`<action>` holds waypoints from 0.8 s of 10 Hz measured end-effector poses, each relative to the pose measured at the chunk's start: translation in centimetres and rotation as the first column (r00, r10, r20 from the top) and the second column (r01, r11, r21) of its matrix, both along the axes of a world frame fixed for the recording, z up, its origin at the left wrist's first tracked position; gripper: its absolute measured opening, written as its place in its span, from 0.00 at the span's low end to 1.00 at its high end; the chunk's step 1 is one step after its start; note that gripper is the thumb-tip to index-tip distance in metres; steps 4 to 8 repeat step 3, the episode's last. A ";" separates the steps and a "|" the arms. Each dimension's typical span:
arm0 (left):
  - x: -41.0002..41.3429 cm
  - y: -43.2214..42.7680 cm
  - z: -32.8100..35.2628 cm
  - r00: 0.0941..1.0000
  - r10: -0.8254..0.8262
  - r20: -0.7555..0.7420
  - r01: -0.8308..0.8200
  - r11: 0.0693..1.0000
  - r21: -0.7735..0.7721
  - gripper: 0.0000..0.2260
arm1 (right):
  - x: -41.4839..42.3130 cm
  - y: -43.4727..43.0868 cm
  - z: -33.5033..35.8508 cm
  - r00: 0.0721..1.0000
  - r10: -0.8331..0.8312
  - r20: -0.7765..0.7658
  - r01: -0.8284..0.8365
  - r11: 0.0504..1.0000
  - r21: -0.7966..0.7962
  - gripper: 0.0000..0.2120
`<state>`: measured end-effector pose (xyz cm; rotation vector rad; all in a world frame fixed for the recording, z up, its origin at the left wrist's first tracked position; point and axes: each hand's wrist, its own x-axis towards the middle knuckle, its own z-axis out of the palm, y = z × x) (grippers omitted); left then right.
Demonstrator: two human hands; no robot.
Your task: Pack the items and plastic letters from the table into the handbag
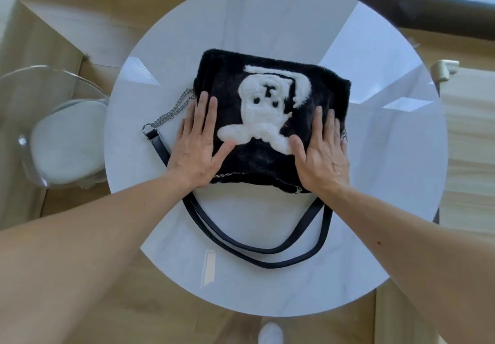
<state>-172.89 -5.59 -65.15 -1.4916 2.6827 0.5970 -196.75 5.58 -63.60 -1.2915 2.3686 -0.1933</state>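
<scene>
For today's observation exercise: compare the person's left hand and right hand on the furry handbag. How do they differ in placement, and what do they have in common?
The left hand lies on the handbag's left side, partly overhanging its edge beside the chain; the right hand lies on the right side. The left thumb touches the white bear patch at its lower left; the right thumb touches it at its lower right. Both lie flat, palms down, fingers straight, gripping nothing.

Round white table (267, 22), wood floor (160, 317) (glossy)
</scene>
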 end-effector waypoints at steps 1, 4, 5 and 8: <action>2.4 2.0 2.2 0.997 0.062 0.036 -0.064 0.994 0.084 0.36 | 1.2 2.2 2.1 0.999 0.030 0.018 -0.031 0.995 0.099 0.37; 4.1 6.3 11.4 0.996 0.014 -0.092 -0.012 1.000 0.021 0.36 | 4.2 6.5 10.6 0.999 0.036 0.009 -0.036 0.999 -0.002 0.36; 4.1 6.3 11.4 0.996 0.014 -0.092 -0.012 1.000 0.021 0.36 | 4.2 6.5 10.6 0.999 0.036 0.009 -0.036 0.999 -0.002 0.36; 4.1 6.3 11.4 0.996 0.014 -0.092 -0.012 1.000 0.021 0.36 | 4.2 6.5 10.6 0.999 0.036 0.009 -0.036 0.999 -0.002 0.36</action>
